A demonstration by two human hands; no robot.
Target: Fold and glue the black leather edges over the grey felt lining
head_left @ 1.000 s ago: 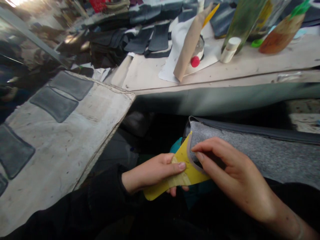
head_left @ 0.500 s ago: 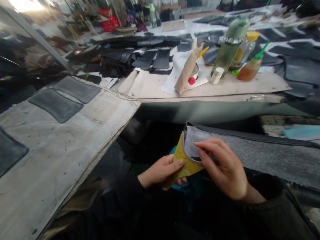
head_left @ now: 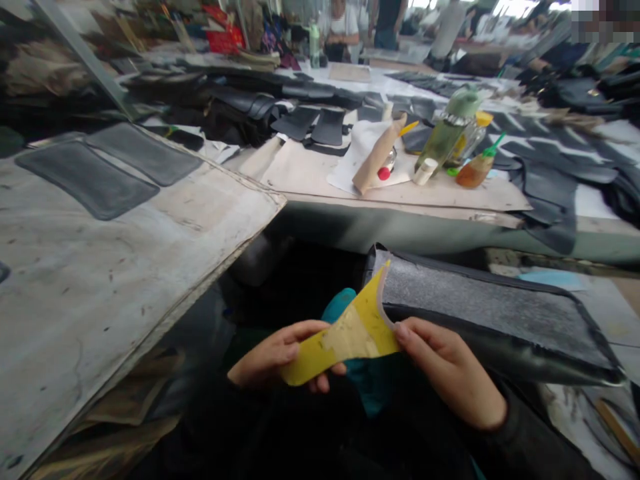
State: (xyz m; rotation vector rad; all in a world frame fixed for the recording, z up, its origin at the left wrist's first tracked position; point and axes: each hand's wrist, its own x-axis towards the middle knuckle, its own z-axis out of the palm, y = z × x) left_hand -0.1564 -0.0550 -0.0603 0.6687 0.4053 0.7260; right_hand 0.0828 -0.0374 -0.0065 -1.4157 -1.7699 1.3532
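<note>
Between my two hands is a yellow flared piece (head_left: 357, 333), narrow at its left end and wide at the right, with a pale curved edge and a lighter patch on its face. The narrow end rests in the closed grip of my left hand (head_left: 280, 353), thumb on top and fingertips showing underneath. My right hand (head_left: 445, 367) pinches the lower right corner between thumb and forefinger. Just behind the piece lies a long black-edged panel (head_left: 475, 300) with a speckled grey face. Something teal (head_left: 367, 387) shows below the yellow piece.
At left is a stained worktable (head_left: 150, 267) with dark flat pieces (head_left: 95, 177). The bench ahead carries a green bottle (head_left: 445, 133), an amber squeeze bottle (head_left: 474, 172), a brown paper roll (head_left: 377, 157) and black pieces (head_left: 327, 123). People stand in the background.
My right hand has come down from over the grey panel to the yellow piece's corner. My left hand has shifted left along the piece, whose face now shows more. The camera view has turned.
</note>
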